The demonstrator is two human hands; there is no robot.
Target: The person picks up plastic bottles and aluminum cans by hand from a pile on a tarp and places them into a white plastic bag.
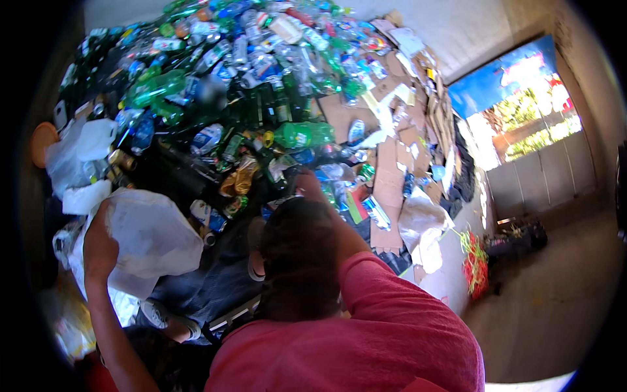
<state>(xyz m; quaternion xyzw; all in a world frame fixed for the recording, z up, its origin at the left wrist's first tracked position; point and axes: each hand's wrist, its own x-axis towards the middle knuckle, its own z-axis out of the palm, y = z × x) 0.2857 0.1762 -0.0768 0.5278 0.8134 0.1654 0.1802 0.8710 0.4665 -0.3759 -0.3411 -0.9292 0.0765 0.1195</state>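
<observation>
My left hand (101, 242), on a bare forearm rising from the lower left edge, grips the edge of a large white plastic sack (157, 232). Its fingers are partly hidden against the sack. My right hand is outside the picture. Directly ahead, a person in a pink shirt (346, 353) bends forward, the dark-haired head hiding part of the heap. That person's right hand (307, 184) reaches into the heap of plastic bottles and cans, close to a crumpled gold wrapper (241, 175); what it touches is unclear. A green bottle (304, 135) lies just beyond.
White jugs (98, 139) and an orange round lid (44, 144) lie at left. Flattened cardboard (389, 189) and a pale crumpled bag (423, 222) edge the heap at right. A sneaker (155, 313) stands beside black sheeting (209, 281). Red and green netting (475, 264) hangs near a doorway.
</observation>
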